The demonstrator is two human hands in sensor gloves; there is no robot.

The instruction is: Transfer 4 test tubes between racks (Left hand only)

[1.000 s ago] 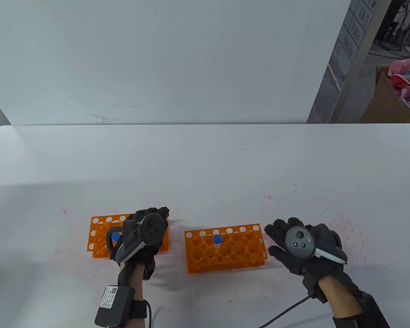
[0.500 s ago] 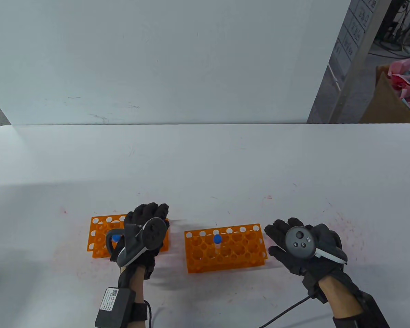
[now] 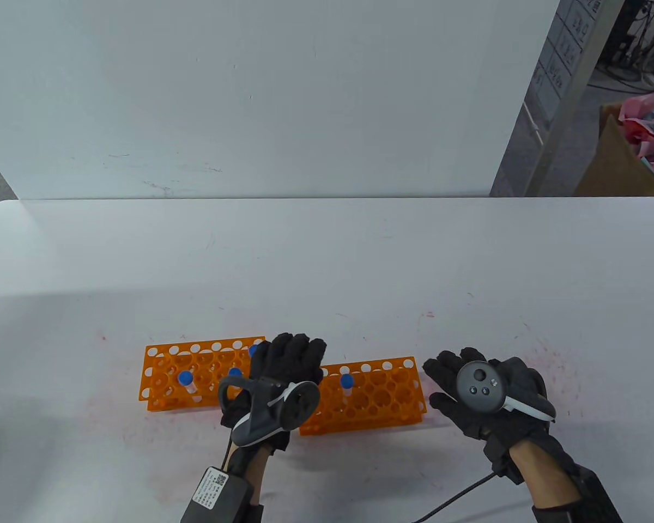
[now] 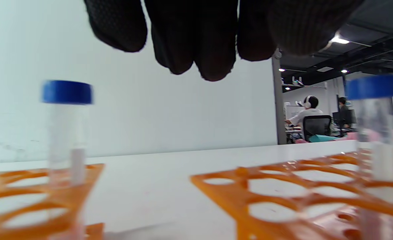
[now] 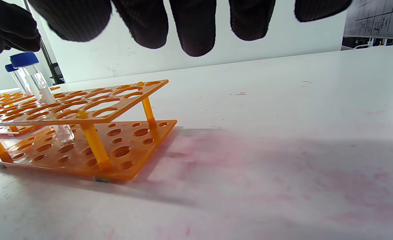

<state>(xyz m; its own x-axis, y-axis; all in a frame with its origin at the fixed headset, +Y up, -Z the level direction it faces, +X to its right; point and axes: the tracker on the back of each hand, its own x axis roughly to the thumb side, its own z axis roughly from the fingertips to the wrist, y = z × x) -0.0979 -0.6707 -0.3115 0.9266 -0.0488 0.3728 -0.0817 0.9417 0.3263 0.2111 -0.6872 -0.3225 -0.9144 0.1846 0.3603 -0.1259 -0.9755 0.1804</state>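
A white table [image 3: 359,256] carried two orange racks near its front edge: one rack [image 3: 196,370] at left, the other [image 3: 381,395] just right of it. Faint pink stains [image 3: 545,348] marked the surface around them.

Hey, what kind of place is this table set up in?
Probably an office-style lab workspace: orange test tube racks on a white table, and beyond it a seated person at desks under ceiling lights.

Probably office: desks, seated workers [image 4: 308,115]
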